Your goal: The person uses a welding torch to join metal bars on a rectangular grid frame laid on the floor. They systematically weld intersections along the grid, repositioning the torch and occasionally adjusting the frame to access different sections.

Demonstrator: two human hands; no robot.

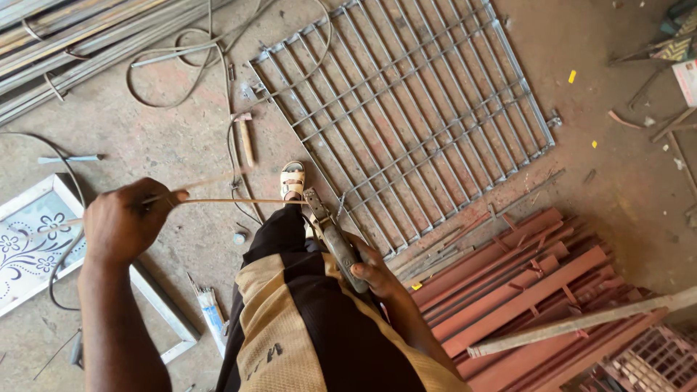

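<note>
My left hand (123, 221) is closed on thin welding rods (232, 201) that reach right toward the jaws of an electrode holder (330, 236). My right hand (377, 274) grips that holder by its handle beside my leg. The rod tip meets the holder's clamp just over my sandalled foot (292, 179). A steel window grille (406, 109) lies flat on the concrete floor ahead of me.
A hammer (245, 138) and loose cables (181, 65) lie left of the grille. Red-painted steel sections (523, 290) are stacked at right, grey steel bars (72, 43) at top left. A floral glass panel in a frame (33, 232) lies at left.
</note>
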